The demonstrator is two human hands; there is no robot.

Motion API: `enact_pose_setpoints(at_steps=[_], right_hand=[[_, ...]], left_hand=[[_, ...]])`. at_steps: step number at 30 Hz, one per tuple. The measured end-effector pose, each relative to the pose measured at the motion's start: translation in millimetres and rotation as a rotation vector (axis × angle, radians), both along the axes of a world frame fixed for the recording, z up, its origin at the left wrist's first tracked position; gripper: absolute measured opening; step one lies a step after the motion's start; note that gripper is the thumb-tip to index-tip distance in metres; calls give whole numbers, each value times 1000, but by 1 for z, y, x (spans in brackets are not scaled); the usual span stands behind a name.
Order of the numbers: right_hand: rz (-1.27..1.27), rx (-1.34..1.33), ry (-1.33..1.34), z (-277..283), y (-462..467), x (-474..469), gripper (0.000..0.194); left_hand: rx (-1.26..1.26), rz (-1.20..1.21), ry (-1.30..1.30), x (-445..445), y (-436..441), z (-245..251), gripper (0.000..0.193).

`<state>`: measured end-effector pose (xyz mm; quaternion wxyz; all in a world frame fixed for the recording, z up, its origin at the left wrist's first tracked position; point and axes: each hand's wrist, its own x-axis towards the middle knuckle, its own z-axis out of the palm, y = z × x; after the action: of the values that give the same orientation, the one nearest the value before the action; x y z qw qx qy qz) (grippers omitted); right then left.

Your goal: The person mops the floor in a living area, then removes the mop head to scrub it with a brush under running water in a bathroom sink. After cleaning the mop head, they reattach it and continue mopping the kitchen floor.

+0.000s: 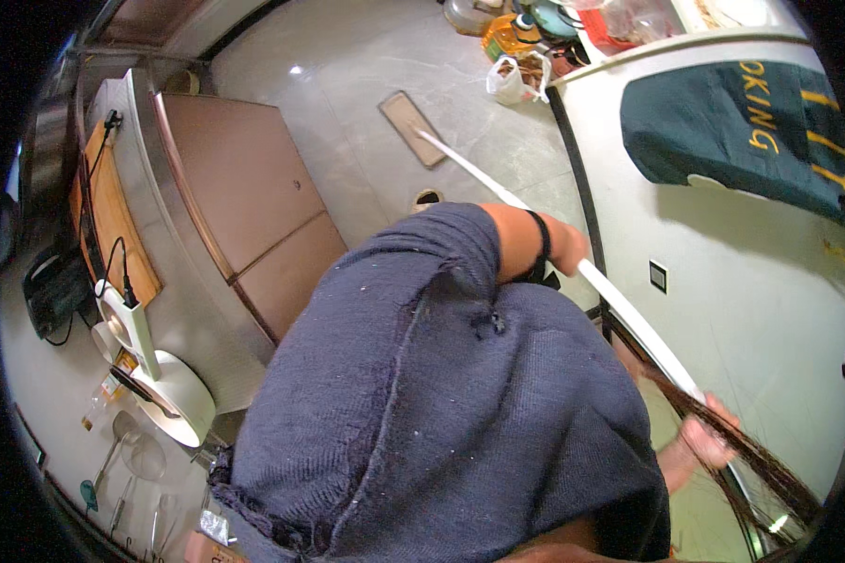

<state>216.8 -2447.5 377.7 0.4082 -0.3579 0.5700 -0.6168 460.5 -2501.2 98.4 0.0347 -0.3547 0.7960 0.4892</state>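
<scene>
My left hand (569,250), with a black band around the forearm, is closed around the white pole (627,310) of a flat mop. Farther up the pole, at the lower right, my right hand (708,436) grips it, partly behind strands of long dark hair (760,457). The pole slants down to a rectangular beige mop head (412,130), which lies flat on the grey tiled floor (324,77). A dark blue-grey knit garment fills the middle of the view. The tip of a slipper (428,199) shows beyond the sleeve.
Brown cabinets (246,162) and a steel counter (197,281) run along the left, with a white pan (183,401). At the top right stand an oil bottle (510,36) and a white plastic bag (510,81). A dark green apron (718,127) hangs on the right wall.
</scene>
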Motion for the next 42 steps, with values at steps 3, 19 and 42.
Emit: enact_pose_setpoints(at_steps=[3,19,42], right_hand=[[133,105,-180,-63,-12,65,27],[1184,-37,-236,-21,-39,244,28],[2187,136,-369,-1,-53,78,20]], left_hand=[[83,180,-137,92,24,-36,23],[-210,1135,-193,218,109,-22,15],[-153,1973,-185,-145,221,-21,10]])
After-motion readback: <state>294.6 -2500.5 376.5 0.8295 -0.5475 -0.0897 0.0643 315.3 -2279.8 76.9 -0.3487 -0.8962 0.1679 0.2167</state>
